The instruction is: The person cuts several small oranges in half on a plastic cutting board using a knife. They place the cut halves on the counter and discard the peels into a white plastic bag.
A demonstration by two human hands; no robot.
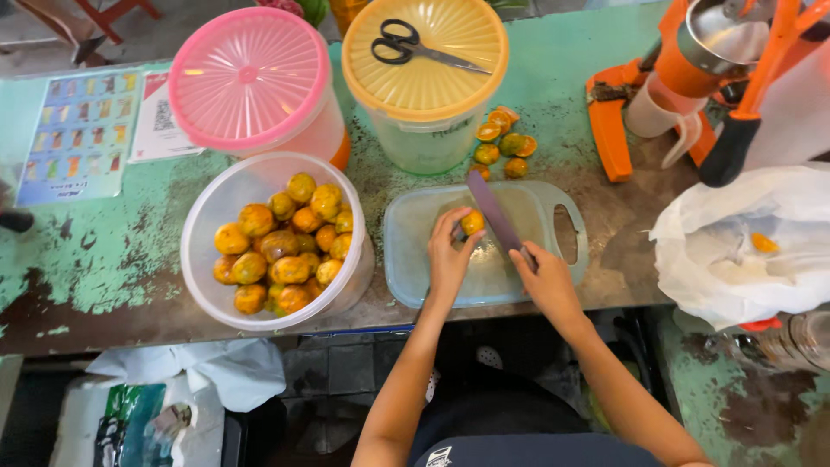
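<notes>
Two hands working on the cutting board [406, 259]: left hand [448, 255] is pinching a small orange [472, 223], right hand [546, 277] is gripping a knife [494, 212] angling just beside its right.

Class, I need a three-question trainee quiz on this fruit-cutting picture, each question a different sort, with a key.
1. True or false: the left hand holds a small orange fruit on the cutting board.
2. What lies on the yellow lid?
A) a spoon
B) scissors
C) a cup
3. Fill in: the right hand holds a ____.

Key:
1. True
2. B
3. knife
</notes>
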